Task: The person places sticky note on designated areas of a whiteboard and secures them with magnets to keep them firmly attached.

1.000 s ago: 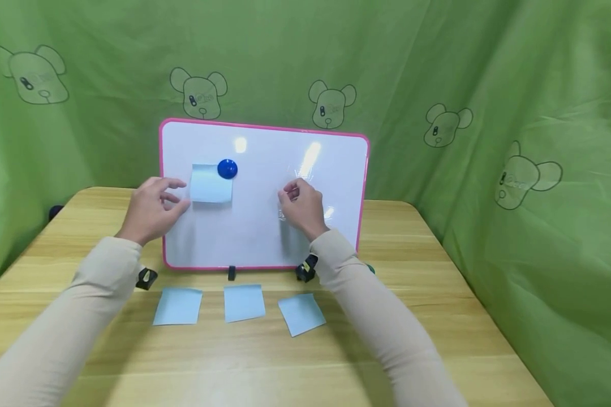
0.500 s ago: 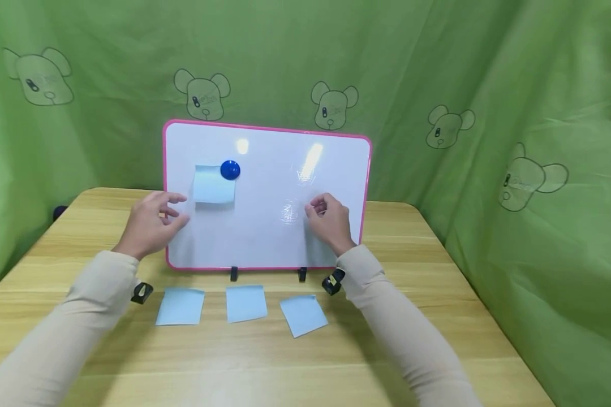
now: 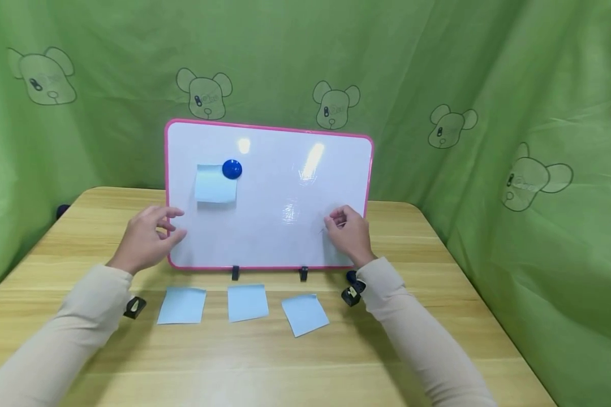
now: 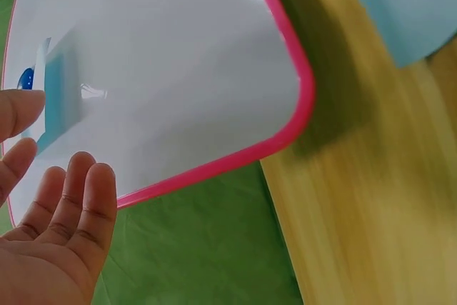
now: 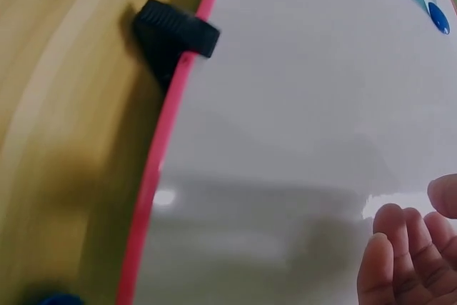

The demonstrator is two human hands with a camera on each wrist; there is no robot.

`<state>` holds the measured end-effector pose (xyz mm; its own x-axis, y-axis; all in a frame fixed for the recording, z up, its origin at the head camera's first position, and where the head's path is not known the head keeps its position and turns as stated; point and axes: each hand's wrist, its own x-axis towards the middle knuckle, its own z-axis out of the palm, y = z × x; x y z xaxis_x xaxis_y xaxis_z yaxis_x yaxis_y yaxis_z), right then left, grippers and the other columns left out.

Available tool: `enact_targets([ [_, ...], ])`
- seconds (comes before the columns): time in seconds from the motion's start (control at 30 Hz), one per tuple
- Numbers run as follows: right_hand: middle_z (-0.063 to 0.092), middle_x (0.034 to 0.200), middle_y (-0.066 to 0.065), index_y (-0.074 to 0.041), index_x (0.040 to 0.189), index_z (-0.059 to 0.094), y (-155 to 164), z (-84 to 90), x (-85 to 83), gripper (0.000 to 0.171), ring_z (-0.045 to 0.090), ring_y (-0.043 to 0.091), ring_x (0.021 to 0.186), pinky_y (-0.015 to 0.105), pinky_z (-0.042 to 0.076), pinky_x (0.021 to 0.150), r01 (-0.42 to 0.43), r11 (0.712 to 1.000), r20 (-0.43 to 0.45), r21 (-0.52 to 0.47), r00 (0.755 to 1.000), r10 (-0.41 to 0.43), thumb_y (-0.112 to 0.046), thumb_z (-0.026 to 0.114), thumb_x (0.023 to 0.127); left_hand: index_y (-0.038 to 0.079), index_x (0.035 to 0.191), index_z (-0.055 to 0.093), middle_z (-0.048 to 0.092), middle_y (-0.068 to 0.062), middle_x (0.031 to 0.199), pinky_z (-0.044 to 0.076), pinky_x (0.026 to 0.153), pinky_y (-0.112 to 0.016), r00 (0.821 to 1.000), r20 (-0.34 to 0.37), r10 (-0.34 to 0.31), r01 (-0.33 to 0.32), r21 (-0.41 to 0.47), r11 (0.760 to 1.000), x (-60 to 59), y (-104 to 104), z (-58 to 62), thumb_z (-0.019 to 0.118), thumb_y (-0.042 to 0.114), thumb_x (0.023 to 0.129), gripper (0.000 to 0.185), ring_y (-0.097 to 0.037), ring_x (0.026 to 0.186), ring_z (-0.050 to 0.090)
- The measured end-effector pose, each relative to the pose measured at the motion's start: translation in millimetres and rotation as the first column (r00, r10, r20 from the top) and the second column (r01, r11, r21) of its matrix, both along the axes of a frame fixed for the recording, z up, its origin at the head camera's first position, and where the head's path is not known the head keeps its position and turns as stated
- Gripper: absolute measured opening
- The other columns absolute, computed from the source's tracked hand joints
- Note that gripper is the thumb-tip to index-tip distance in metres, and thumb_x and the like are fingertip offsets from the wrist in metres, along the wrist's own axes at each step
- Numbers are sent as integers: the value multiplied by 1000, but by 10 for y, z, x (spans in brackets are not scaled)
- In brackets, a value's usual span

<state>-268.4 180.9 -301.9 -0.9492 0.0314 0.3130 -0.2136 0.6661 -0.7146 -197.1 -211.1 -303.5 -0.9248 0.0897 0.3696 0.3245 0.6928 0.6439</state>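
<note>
Progress: one light-blue note [image 3: 214, 191] is up on the whiteboard [image 3: 265, 240], toward 10 o'clock of its centre, with a blue magnet [image 3: 232, 169] over the note's 1–2 o'clock corner. Judged done. Outstanding: three notes lie flat on the counter [image 3: 198, 367] below the whiteboard: first loose note [image 3: 181, 306] at 7 o'clock, second loose note [image 3: 248, 303] near 6, third loose note [image 3: 305, 315] between 5 and 6. Estimate: about a quarter complete.

Left hand [image 3: 145, 237] by the whiteboard's 8 o'clock edge; fingers apart from thumb, nothing held. Right hand [image 3: 351, 233] before its 4 o'clock region; fingers loosely bent, thumb apart, no object visible between them.

Versus 1.0 s ago: right hand has shifted from near board centre toward 4 o'clock; left hand sits slightly lower. Mounted note, magnet and loose notes: arrangement unchanged.
</note>
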Motion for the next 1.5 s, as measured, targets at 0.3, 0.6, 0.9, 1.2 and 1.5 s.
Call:
enact_targets([
  [0.3, 63, 89, 12, -3, 95, 61, 243, -50, 100, 18, 59, 26, 84, 33, 50, 71, -13, 998, 29, 56, 1000, 11, -20, 64, 91, 0, 122, 59, 55, -19, 110, 57, 72, -45, 998, 53, -27, 27, -12, 1000, 118, -54, -104, 67, 15, 90, 36, -33, 88, 64],
  [0.6, 62, 90, 12, -3, 97, 61, 454, -105, 178, 20, 58, 26, 84, 33, 51, 69, -21, 995, 75, 102, 997, 13, -22, 64, 93, -2, 122, 58, 56, -20, 113, 57, 75, -46, 995, 81, -64, 67, -38, 997, 225, -79, -189, 68, 13, 89, 38, -32, 88, 64],
  [0.9, 64, 90, 11, -3, 97, 62, 590, -163, 230, 21, 59, 26, 86, 34, 51, 70, -57, 982, 126, 178, 991, 35, -23, 63, 93, -1, 121, 59, 57, -20, 113, 58, 71, -38, 987, 114, -110, 115, -40, 993, 267, -79, -286, 72, 11, 86, 39, -27, 88, 63],
  [1.2, 65, 93, 10, -4, 96, 63, 682, -220, 293, 20, 60, 28, 89, 40, 52, 75, -122, 968, 196, 220, 977, 78, -23, 63, 93, -2, 120, 58, 58, -20, 114, 56, 67, -26, 970, 135, -203, 208, -23, 978, 322, -57, -380, 75, 3, 81, 43, -29, 89, 63],
  [1.5, 64, 91, 8, -4, 96, 63, 733, -308, 333, 19, 58, 25, 87, 42, 49, 77, -194, 943, 247, 270, 961, 127, -22, 64, 93, -1, 121, 58, 59, -19, 118, 56, 72, -33, 943, 208, -260, 269, -20, 963, 371, -16, -441, 76, 4, 81, 44, -31, 93, 62],
])
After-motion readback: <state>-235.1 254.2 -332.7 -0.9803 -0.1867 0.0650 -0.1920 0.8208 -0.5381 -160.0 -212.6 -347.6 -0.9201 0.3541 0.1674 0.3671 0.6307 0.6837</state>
